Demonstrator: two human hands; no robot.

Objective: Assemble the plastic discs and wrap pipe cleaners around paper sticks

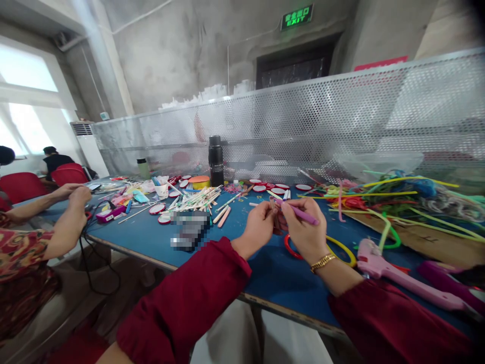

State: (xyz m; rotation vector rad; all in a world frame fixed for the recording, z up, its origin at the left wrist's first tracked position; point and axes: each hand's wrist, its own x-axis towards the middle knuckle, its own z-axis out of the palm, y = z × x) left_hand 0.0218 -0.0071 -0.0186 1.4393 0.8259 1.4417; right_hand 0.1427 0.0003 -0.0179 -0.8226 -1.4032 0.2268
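Above the blue table (265, 283), both my hands are close together in front of me. My right hand (310, 230) is closed around a purple marker (306, 215), its tip pointing left toward my other hand. The fingers of my left hand (258, 222) pinch something small and brownish at the marker's tip, too hidden to name. Behind the fingers are several thin light-coloured markers. Under my right wrist lie a red ring (290, 247) and a yellow ring (345, 248).
A pink glue gun (413, 280) lies at right, before tangled coloured pipe cleaners (401, 202) on cardboard. A black bottle (215, 162) stands at the back. Wooden sticks (199, 199), red-rimmed discs (259, 188) and a blurred dark object (191, 230) lie left. A co-worker's hands (76, 202) are far left.
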